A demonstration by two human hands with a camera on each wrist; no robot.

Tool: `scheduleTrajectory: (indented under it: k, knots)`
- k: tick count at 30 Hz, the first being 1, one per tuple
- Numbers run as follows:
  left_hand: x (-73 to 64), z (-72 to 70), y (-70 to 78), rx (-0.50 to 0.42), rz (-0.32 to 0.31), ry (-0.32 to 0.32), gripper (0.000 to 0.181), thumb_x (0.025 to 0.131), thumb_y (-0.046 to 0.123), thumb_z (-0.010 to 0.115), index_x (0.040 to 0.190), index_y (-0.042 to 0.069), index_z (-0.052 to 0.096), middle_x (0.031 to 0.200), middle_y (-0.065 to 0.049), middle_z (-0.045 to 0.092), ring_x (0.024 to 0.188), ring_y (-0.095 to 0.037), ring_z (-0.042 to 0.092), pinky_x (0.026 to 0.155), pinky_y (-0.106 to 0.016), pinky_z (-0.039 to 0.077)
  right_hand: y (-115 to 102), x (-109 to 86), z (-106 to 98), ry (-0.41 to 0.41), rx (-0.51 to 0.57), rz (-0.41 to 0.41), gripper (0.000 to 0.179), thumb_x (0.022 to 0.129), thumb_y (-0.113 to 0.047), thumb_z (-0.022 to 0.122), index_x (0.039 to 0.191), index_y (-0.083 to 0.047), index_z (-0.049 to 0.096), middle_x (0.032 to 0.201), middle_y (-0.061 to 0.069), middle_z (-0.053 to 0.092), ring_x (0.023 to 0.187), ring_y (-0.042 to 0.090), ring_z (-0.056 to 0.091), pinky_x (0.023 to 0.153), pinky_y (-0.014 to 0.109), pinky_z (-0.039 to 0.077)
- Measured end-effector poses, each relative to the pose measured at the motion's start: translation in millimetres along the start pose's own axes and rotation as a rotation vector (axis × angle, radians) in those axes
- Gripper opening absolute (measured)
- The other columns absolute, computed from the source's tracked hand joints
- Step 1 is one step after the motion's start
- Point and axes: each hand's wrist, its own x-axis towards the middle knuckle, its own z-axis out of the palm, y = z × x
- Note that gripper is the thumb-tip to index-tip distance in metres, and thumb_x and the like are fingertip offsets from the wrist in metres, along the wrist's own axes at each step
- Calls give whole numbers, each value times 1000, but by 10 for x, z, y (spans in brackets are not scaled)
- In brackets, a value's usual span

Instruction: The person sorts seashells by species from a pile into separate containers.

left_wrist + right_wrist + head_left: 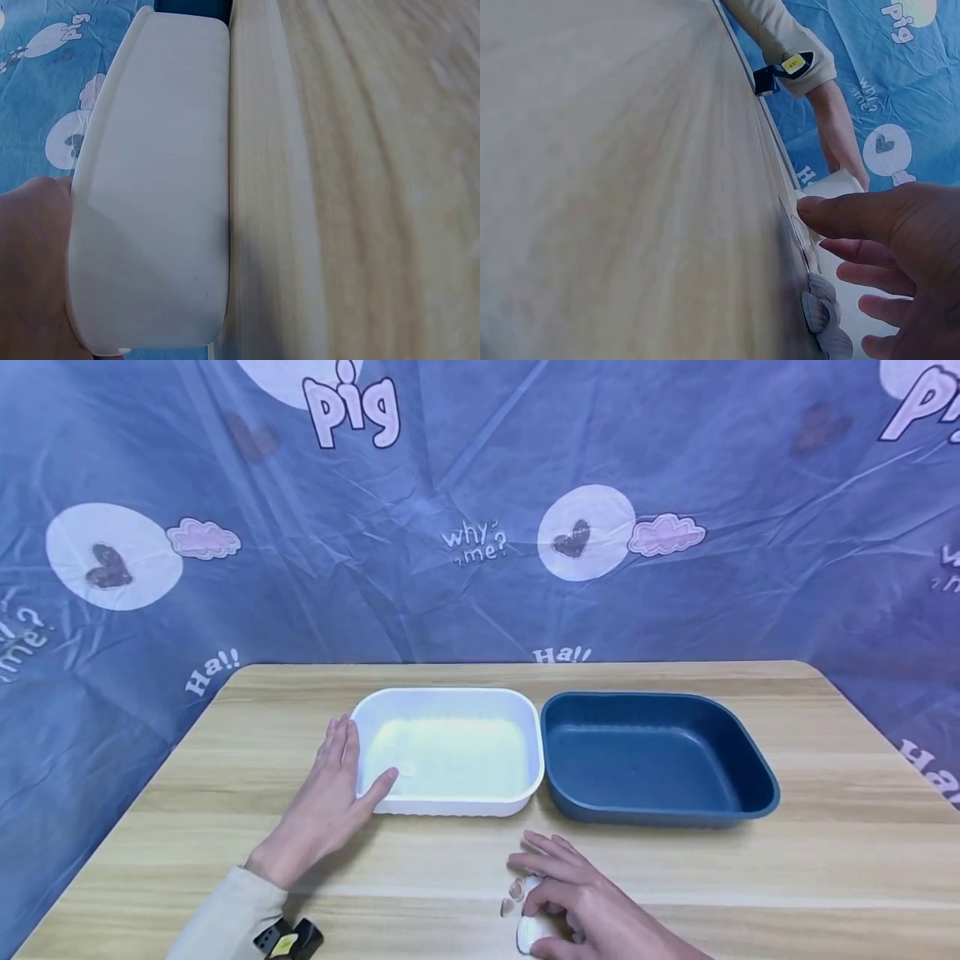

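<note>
A white plastic tub (453, 807) stands on the table, its long near wall (154, 172) filling much of the left wrist view. My left hand (326, 806) holds its near left corner: the thumb reaches over the rim while the fingers lie along the outside. Near the table's front, my right hand (577, 897) hovers low over a small group of seashells. Between the parted thumb and index finger shows a white shell (529, 933); no grip on it is visible. Two small brownish shells (517, 889) lie beside it, and ribbed shells (817, 311) show below the fingers in the right wrist view.
A dark blue tub (652, 817) stands right beside the white one, with bare inside walls. Wood-grain tabletop (840, 860) surrounds both. Behind the table hangs a blue printed cloth (420, 593). A black device (288, 937) is strapped at the left wrist.
</note>
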Motion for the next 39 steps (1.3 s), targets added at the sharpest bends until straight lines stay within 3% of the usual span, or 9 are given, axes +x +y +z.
scheduleTrajectory:
  k: [4, 9, 22, 28, 39]
  knots:
    - [1, 1, -4, -1, -2, 0, 94, 98, 59, 37, 148, -14, 4, 158, -25, -5, 146, -38, -5, 117, -54, 9, -9, 0, -22, -33, 21, 25, 11, 90, -35, 67, 92, -25, 66, 140, 10, 53, 136, 35, 39, 116, 25, 18]
    - [1, 0, -7, -1, -2, -1, 95, 98, 59, 37, 147, -14, 4, 158, -25, -5, 146, -38, -6, 117, -54, 9, -33, 5, -36, -41, 15, 27, 9, 90, -35, 68, 92, -26, 65, 142, 11, 51, 135, 37, 39, 107, 40, 39]
    - [-23, -4, -30, 2, -4, 6, 94, 98, 58, 38, 147, -15, 3, 158, -27, -4, 145, -40, -4, 117, -54, 9, -157, 99, -108, -90, 61, 142, 17, 93, -36, 63, 109, -29, 65, 145, 9, 48, 137, 32, 38, 103, 44, 43]
    - [-30, 18, -29, 4, -6, 3, 95, 98, 58, 38, 148, -14, 3, 158, -27, -4, 145, -40, -4, 117, -54, 10, -203, 190, -172, -16, 22, 109, 6, 91, -34, 66, 95, -32, 62, 147, 7, 45, 138, 28, 37, 102, 42, 45]
    - [-7, 40, -25, 14, -2, 0, 95, 98, 59, 37, 147, -15, 3, 157, -27, -5, 145, -40, -5, 117, -54, 9, -243, 346, -237, 80, -36, 121, 17, 87, -30, 73, 99, -21, 67, 149, 5, 44, 136, 25, 40, 97, 42, 49]
